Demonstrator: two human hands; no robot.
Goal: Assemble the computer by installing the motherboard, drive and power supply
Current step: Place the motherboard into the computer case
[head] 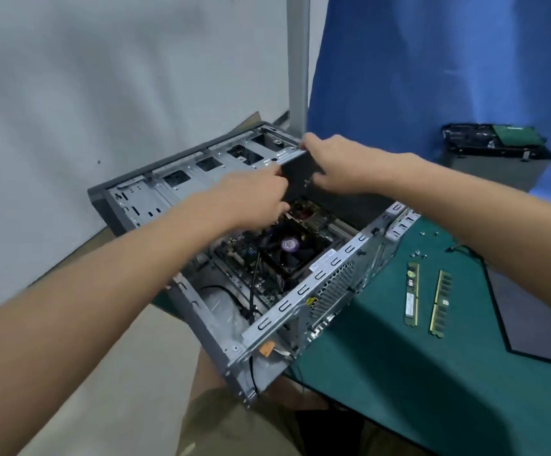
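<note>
An open grey computer case (303, 291) lies on its side over the table's left edge. Inside it sits the motherboard (267, 268) with a black CPU fan (289, 246). A dark grey power supply (340, 199) stands in the case's far right corner. My right hand (336, 162) grips its top far edge, fingers curled over it. My left hand (254, 199) holds its left side, just above the motherboard. A black cable (251, 301) runs along the case's near end.
Two green RAM sticks (427, 299) lie on the green mat (399, 357) right of the case, with several small screws (419, 253) beyond them. A drive (498, 139) rests on a grey box at the far right. A grey post rises behind the case.
</note>
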